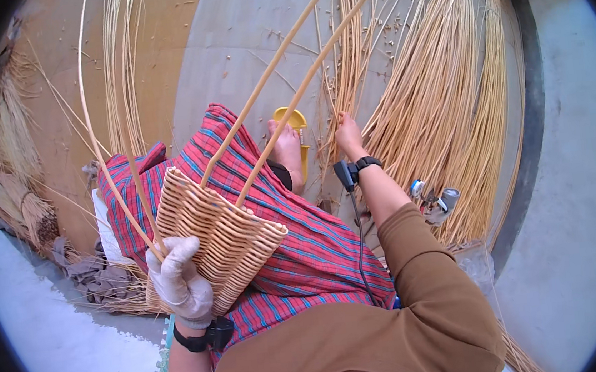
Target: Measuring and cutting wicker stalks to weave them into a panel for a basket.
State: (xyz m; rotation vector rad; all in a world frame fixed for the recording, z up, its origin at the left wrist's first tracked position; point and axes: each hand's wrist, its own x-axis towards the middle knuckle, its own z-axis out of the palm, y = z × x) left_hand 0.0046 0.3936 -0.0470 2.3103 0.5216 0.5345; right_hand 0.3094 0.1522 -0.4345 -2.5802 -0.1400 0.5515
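A partly woven wicker basket [221, 240] leans on my lap, over red checked cloth [304, 250]. Long bare stakes rise from its upper edges, two on the left and two on the right. My left hand [181, 280], in a whitish work glove, is closed around the basket's left side, with thumb and fingers at the foot of the left stakes. Bare and reaching forward, my right hand [348, 136] has its fingers closed at the near ends of a thin bundle of wicker rods [349, 45]. How many rods it grips is hidden.
A large sheaf of pale rods [431, 80] fans out at the right. Beside it stand a small can [450, 198] and other small items. More rod bundles [24, 205] lie at the far left. My bare foot [286, 148] rests near a yellow object [291, 117]. A black cable [361, 244] hangs from my right wrist.
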